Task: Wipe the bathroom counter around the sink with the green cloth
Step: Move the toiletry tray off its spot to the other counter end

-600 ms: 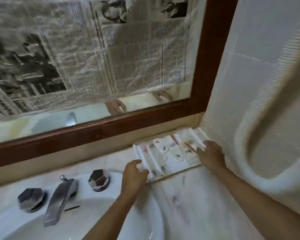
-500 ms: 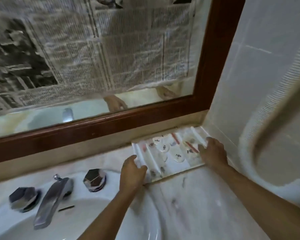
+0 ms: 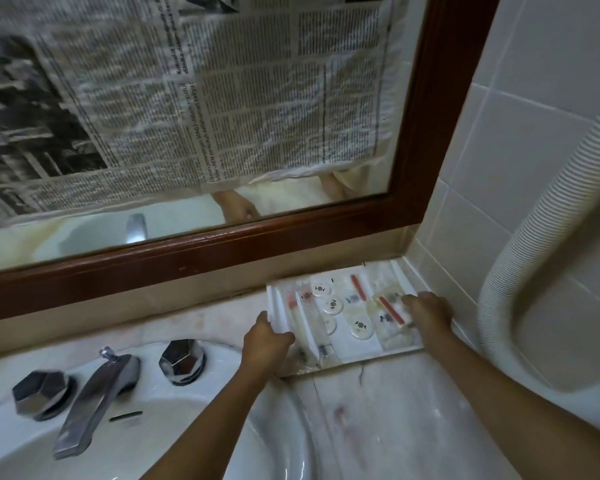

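Single view, head-worn wide-angle camera. Looked forward and down from above the counter (image 3: 378, 427), close to it, toward the back right corner where the mirror (image 3: 222, 98) met the tiled wall (image 3: 534, 133). Sink (image 3: 153, 427) occupied the lower left; both forearms entered from the bottom edge. Straight lines bowed toward the frame edges. No second view to compare.

Both hands grip a white amenity tray (image 3: 357, 349) wedged in the counter's back corner: the left hand (image 3: 264, 342) on its left rim, the right hand (image 3: 428, 315) on its right side. Tiled wall (image 3: 465, 237) and corrugated hose (image 3: 506, 278) crowd the right hand; the mirror frame (image 3: 222, 251) blocks beyond. Bare marble counter (image 3: 378, 420) lies open below both hands; a chrome tap handle (image 3: 182, 361) stands left of the left hand.
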Demonstrator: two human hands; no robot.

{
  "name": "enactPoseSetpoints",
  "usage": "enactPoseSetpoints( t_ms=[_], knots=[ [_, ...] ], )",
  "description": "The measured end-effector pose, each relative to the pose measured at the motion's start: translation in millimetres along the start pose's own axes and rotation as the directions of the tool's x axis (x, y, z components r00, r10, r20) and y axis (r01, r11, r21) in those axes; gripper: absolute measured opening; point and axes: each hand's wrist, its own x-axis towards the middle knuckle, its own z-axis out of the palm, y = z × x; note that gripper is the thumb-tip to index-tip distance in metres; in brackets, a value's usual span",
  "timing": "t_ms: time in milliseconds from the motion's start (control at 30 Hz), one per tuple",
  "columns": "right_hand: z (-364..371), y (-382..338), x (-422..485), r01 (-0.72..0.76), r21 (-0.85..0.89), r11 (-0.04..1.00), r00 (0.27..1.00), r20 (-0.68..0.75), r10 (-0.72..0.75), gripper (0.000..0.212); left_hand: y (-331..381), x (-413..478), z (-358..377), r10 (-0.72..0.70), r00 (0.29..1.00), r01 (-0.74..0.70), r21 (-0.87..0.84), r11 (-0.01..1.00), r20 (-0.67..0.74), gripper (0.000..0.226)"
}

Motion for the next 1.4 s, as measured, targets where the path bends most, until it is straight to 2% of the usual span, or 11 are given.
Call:
enactPoseSetpoints(
  t_ms=[167,333,400,467,633,733,800,900,1067,1367,1400],
  knots=[
    [-6,12,-15,-0.039,0.079,0.996,0.999,-0.032,0.041,0.067,1,-23,-10,-0.045,0.999,0.044,-0.126,0.991,-0.004,0.052],
    [-22,-38,-112,0.037,0.064,0.997,0.996,-0.088,-0.031,0.051,-16,-61,-35,-0.068,0.993,0.046,-0.212,0.976,-0.096,0.029],
    [-24,-51,-148,0.056,0.092,0.994,0.995,-0.086,-0.048,0.051,-26,-85,-51,-0.083,0.985,0.040,-0.265,0.963,-0.150,0.038],
    [-23,-60,-185,0.061,0.122,0.991,0.997,-0.056,-0.055,0.050,-38,-112,-72,-0.114,0.972,0.041,-0.328,0.944,-0.205,0.045],
    [-12,-73,-297,0.083,0.233,0.969,0.996,0.015,-0.089,0.034,-86,-190,-133,-0.159,0.936,-0.013,-0.484,0.875,-0.313,0.040],
    [4,-73,-371,0.087,0.317,0.944,0.990,0.078,-0.118,0.007,-129,-246,-179,-0.169,0.915,-0.067,-0.549,0.833,-0.368,0.020],
    [21,-69,-421,0.093,0.343,0.935,0.983,0.120,-0.142,0.012,-163,-285,-211,-0.174,0.898,-0.092,-0.558,0.825,-0.405,0.017],
    [56,-61,-496,0.135,0.318,0.939,0.968,0.160,-0.193,0.016,-216,-341,-255,-0.242,0.849,-0.100,-0.593,0.799,-0.470,0.015],
    [131,-38,-606,0.145,0.287,0.947,0.925,0.300,-0.232,0.022,-309,-422,-321,-0.375,0.771,-0.077,-0.659,0.748,-0.515,0.033],
    [264,-40,-755,0.262,0.164,0.951,0.750,0.586,-0.308,0.030,-460,-506,-407,-0.589,0.581,-0.153,-0.786,0.599,-0.562,0.053],
    [279,-42,-767,0.285,0.160,0.945,0.726,0.608,-0.321,0.031,-465,-516,-415,-0.609,0.561,-0.158,-0.795,0.586,-0.560,0.048]
  ],
)
